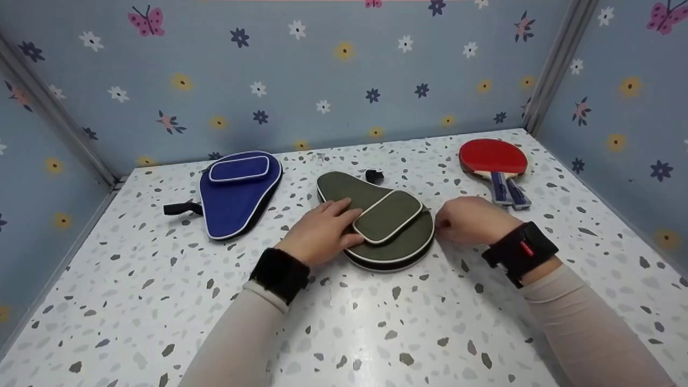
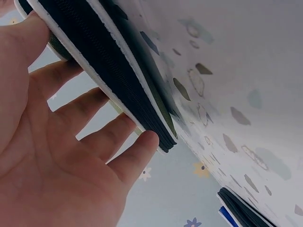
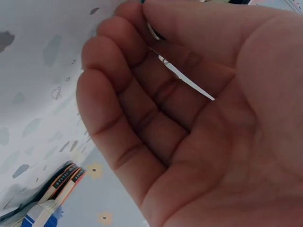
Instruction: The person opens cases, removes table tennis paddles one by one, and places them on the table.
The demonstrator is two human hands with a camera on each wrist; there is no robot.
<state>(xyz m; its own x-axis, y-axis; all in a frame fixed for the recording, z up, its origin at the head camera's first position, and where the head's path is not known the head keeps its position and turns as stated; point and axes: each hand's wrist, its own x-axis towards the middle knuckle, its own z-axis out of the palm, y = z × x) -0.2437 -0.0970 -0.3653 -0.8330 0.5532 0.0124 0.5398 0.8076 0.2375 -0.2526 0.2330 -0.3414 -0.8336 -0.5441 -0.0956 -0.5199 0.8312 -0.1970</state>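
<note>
An olive-green table tennis bat case [image 1: 344, 189] with white piping and a front pocket lies flat in the middle of the table. My left hand [image 1: 322, 231] rests on its near left side, fingers loosely extended over the edge. Its black zipper band [image 2: 94, 52] shows closely in the left wrist view. At the case's right edge, my right hand [image 1: 473, 219] has curled fingers, thumb and index pinched together. What they pinch, apparently the zipper pull, is hidden behind the fingers. In the right wrist view, the right palm [image 3: 203, 156] covers most of the picture.
A blue bat case [image 1: 231, 201] with a black strap [image 1: 181, 208] lies on the left. Two table tennis bats, the upper with a red face [image 1: 492, 155], lie stacked at the back right. Flowered panels [image 1: 301, 70] enclose the speckled table [image 1: 355, 333] on three sides.
</note>
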